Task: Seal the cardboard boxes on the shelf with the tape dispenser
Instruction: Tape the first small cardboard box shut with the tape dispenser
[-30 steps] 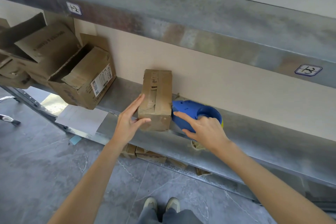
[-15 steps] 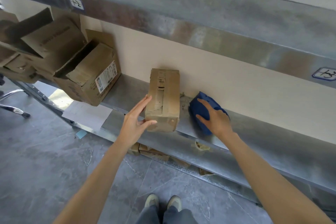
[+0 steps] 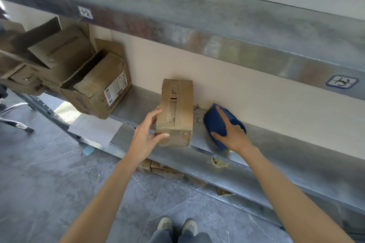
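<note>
A small taped cardboard box (image 3: pixel 177 108) stands on the metal shelf (image 3: pixel 276 144), its long side running away from me. My left hand (image 3: pixel 147 134) holds its near left corner, thumb across the front face and fingers along the left side. The blue tape dispenser (image 3: pixel 216 122) lies on the shelf just right of the box, near the back wall. My right hand (image 3: pixel 233 134) rests on top of the dispenser with fingers spread over it.
Several open, worn cardboard boxes (image 3: pixel 98 92) are piled at the shelf's left end, one overhanging the edge. A white sheet (image 3: pixel 94 130) hangs off the shelf front. A tape scrap (image 3: pixel 218 162) sticks to the shelf lip. More cardboard (image 3: pixel 164 169) lies on the level below.
My right hand has carried the blue dispenser away from the box's right side and laid it down near the back wall. The left hand stays on the box.
</note>
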A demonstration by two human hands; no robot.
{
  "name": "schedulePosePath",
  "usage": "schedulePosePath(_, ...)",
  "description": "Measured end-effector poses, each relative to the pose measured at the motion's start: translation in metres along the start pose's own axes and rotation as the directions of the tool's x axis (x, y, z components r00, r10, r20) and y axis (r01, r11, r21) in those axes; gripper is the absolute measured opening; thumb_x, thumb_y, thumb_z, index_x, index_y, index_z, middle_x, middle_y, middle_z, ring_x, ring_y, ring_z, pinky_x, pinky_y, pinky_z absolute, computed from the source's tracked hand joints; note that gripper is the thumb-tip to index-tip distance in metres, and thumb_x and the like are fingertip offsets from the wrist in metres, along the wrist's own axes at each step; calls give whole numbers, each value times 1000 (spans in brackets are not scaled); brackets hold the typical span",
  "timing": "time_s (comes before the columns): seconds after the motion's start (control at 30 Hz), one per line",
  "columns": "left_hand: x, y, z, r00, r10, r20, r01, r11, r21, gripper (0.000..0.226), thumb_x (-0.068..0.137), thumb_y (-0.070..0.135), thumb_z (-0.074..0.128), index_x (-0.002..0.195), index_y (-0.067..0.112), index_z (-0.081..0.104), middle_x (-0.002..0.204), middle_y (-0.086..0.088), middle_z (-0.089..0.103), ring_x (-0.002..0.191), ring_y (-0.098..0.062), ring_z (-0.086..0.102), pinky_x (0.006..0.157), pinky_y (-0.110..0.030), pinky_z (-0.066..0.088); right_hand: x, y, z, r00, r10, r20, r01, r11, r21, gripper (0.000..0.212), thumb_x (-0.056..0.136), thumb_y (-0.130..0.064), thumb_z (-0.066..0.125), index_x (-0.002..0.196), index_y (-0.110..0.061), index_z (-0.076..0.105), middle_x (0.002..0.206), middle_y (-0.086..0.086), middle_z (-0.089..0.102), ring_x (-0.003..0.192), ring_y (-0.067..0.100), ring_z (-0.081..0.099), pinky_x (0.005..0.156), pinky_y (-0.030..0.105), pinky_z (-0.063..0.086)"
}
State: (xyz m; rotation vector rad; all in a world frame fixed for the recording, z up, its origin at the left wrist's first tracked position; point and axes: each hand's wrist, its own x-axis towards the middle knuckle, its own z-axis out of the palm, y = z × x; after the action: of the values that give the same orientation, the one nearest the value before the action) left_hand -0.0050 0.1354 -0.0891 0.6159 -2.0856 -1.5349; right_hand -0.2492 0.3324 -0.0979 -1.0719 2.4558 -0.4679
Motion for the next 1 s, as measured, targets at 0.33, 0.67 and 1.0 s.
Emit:
schedulePosePath(0.33,-5,8,-6,999,4,-33,-1,996,89,78,78,23,84,141,41,44,151,18,42,133,5,43,95,-14,48,-30,-47,-23,880,-389,-271,395,918,-34,65,95,-49,58,151,-30,32,147,1,47,134,18,42,105,33,41)
schedulePosePath(0.67,-4,16,-6,994,11,-111,-4,998,62,63,80,19,81,138,20,55,138,9,58,127,-1,53,91,-28,57,-23,-95,10,872,-393,-290,460,861,217,70,86,-41,73,147,-27,41,143,-4,49,131,12,45,108,30,42)
schedulePosePath(1.0,-5,25,18,940,23,-341,5,997,82,50,79,-2,72,124,20,65,117,10,69,110,10,58,77,-15,56,-27,-109,18,902,-239,-361,373,852,368,61,86,-17,70,141,-24,44,133,-10,54,126,-1,46,104,14,35)
